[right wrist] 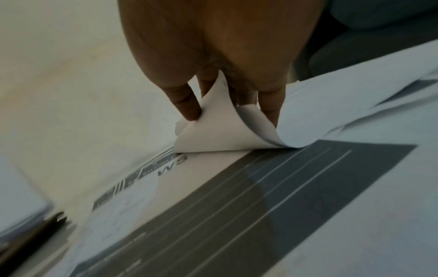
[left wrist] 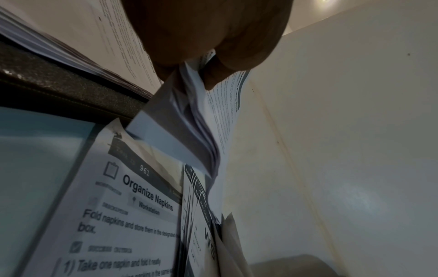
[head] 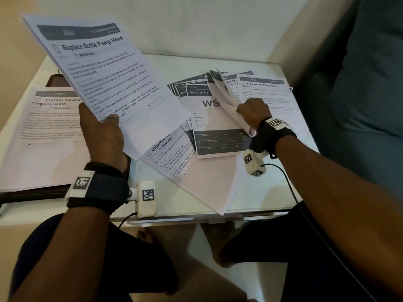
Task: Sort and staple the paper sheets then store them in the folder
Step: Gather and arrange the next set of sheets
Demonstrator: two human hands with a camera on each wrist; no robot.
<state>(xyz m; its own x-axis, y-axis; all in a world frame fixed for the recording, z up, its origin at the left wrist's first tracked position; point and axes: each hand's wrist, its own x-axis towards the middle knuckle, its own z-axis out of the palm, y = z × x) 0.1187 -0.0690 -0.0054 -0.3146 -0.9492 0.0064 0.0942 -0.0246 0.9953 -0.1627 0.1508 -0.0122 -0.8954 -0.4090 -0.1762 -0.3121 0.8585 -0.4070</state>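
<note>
My left hand (head: 102, 129) grips a raised sheaf of printed sheets (head: 100, 68), topped by "Replace Bottle Pump Head", thumb on its lower edge; the left wrist view shows its fanned edges (left wrist: 201, 131) pinched under the thumb. My right hand (head: 253, 112) pinches a curled white sheet (head: 231, 105) lifted off the spread pile; in the right wrist view the fingers (right wrist: 187, 105) hold the folded sheet (right wrist: 213, 131) above a "WS" card (right wrist: 249, 196). "Balcony 2" cards (head: 202, 101) and an "Organize Napkins" sheet (head: 174, 158) lie on the table. A dark folder (head: 32, 192) sits left under a "Curtain Tie-back" stack (head: 43, 127).
The white table (head: 261, 192) stands against a pale wall. A teal sofa (head: 366, 83) borders the right side. A "Wipe the Coffee Table Clean" sheet (head: 263, 90) lies at the back right. My knees and bare feet (head: 218, 240) are under the near edge.
</note>
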